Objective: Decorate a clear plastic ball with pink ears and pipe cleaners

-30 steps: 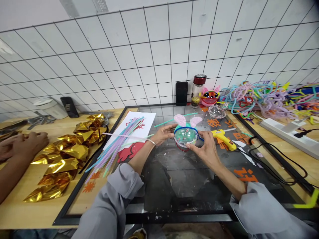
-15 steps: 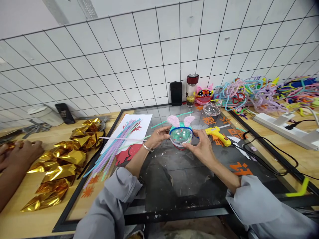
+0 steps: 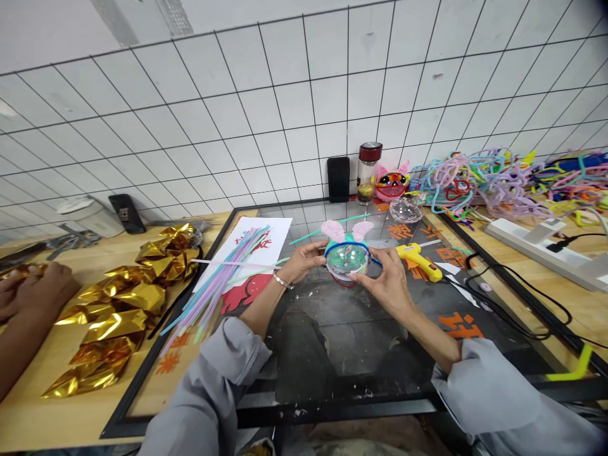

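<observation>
Green eared piece [image 3: 348, 255]: sitting between my two hands, above the middle of the framed dark panel [image 3: 332, 354]; whether it is touching the panel, I cannot tell.
Facing: its clear dome, ringed in blue, is looking toward me; both pink ears are pointing up and away, toward the tiled wall [image 3: 280, 107].
Long axis: the blue rim is running widest from left to right.
Left hand [image 3: 304, 261]: gripping the rim's left side.
Right hand [image 3: 387, 275]: gripping the right side, thumb pressing low on the dome.
In the way: my fingers are hiding both edges of the rim.
Yellow glue gun [image 3: 418, 261]: lying just beside my right hand.
Pipe cleaners [image 3: 216, 282]: slanting across white paper [image 3: 279, 229], left of my left hand.
Clear shell [image 3: 406, 210]: resting beyond my right hand.
Gold foil [image 3: 118, 323]: spreading over the wooden tabletop [image 3: 28, 411], near a co-worker's hand [image 3: 45, 294].
</observation>
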`<action>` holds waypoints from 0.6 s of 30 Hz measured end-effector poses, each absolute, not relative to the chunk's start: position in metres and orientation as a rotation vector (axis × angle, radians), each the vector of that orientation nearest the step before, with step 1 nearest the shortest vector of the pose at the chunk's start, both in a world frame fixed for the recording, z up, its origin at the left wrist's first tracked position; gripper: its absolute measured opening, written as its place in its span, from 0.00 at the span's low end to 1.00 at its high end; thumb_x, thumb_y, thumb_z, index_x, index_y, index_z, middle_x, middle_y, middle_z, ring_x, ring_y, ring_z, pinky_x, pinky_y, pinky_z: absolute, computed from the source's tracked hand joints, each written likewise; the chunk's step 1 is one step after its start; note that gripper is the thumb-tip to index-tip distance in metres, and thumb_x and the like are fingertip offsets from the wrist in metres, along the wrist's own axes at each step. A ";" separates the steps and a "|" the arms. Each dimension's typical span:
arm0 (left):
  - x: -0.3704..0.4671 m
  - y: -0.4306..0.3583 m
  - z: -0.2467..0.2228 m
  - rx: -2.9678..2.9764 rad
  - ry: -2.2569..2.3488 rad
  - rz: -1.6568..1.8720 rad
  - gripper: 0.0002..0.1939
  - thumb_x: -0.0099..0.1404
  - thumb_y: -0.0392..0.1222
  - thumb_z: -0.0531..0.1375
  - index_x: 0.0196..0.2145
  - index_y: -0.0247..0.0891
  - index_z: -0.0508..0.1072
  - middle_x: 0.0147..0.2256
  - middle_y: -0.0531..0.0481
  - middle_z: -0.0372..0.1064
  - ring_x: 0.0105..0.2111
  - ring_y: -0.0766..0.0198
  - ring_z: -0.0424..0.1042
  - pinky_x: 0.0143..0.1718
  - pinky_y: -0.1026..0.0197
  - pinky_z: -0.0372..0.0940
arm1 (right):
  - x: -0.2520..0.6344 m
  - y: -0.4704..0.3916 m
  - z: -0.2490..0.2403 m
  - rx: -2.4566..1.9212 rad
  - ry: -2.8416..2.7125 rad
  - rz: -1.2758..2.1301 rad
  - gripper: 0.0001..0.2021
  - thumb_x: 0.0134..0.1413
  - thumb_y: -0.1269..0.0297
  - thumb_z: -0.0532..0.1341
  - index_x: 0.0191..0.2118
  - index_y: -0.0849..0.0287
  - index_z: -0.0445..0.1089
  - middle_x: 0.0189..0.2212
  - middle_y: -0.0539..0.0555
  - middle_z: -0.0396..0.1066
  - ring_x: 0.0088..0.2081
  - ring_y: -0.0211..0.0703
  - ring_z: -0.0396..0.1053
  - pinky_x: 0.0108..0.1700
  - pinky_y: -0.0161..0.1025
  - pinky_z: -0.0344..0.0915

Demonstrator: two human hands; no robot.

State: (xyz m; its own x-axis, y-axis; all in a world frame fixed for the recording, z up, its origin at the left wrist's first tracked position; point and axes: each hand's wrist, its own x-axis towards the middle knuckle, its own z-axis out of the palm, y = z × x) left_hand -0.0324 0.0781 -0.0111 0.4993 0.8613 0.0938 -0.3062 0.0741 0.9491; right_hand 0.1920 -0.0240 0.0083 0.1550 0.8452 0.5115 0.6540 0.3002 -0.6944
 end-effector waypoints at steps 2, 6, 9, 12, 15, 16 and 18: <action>-0.032 0.078 -0.011 1.184 0.581 0.957 0.28 0.44 0.43 0.78 0.44 0.43 0.81 0.44 0.46 0.79 0.43 0.57 0.74 0.47 0.54 0.66 | 0.192 -0.024 0.008 -1.403 -1.566 0.270 0.29 0.46 0.43 0.69 0.49 0.57 0.72 0.43 0.60 0.71 0.47 0.59 0.70 0.50 0.56 0.68; -0.031 0.077 -0.009 1.176 0.574 0.954 0.27 0.44 0.43 0.78 0.44 0.43 0.82 0.43 0.46 0.79 0.42 0.59 0.74 0.45 0.56 0.67 | 0.191 -0.023 0.007 -1.376 -1.553 0.247 0.28 0.46 0.43 0.68 0.48 0.58 0.73 0.41 0.60 0.73 0.46 0.58 0.72 0.49 0.55 0.69; -0.030 0.077 -0.008 1.166 0.583 0.960 0.28 0.42 0.43 0.78 0.43 0.42 0.82 0.43 0.45 0.79 0.40 0.59 0.75 0.43 0.57 0.68 | 0.191 -0.021 0.005 -1.350 -1.540 0.230 0.28 0.46 0.43 0.68 0.48 0.58 0.73 0.40 0.59 0.73 0.44 0.56 0.72 0.47 0.53 0.70; -0.029 0.077 -0.008 1.147 0.580 0.971 0.27 0.41 0.42 0.78 0.42 0.42 0.83 0.42 0.45 0.79 0.39 0.61 0.74 0.42 0.60 0.68 | 0.192 -0.019 0.003 -1.322 -1.526 0.218 0.28 0.46 0.43 0.68 0.48 0.58 0.74 0.38 0.58 0.73 0.41 0.54 0.72 0.45 0.52 0.71; -0.027 0.077 -0.008 1.146 0.571 0.981 0.26 0.41 0.42 0.78 0.42 0.42 0.83 0.42 0.45 0.80 0.40 0.62 0.74 0.43 0.60 0.68 | 0.193 -0.018 0.002 -1.304 -1.530 0.219 0.28 0.46 0.43 0.68 0.48 0.58 0.74 0.37 0.57 0.73 0.40 0.53 0.72 0.45 0.52 0.71; -0.027 0.077 -0.008 1.150 0.572 0.982 0.27 0.41 0.42 0.78 0.42 0.41 0.83 0.42 0.45 0.80 0.40 0.61 0.74 0.43 0.60 0.68 | 0.194 -0.017 0.001 -1.302 -1.532 0.221 0.28 0.46 0.43 0.68 0.49 0.58 0.74 0.37 0.57 0.73 0.41 0.53 0.72 0.45 0.52 0.71; -0.027 0.078 -0.009 1.158 0.574 0.981 0.27 0.42 0.43 0.78 0.43 0.41 0.82 0.42 0.45 0.80 0.41 0.60 0.74 0.43 0.59 0.68 | 0.195 -0.016 0.000 -1.300 -1.528 0.227 0.29 0.46 0.43 0.68 0.49 0.58 0.74 0.37 0.57 0.73 0.40 0.53 0.72 0.45 0.52 0.71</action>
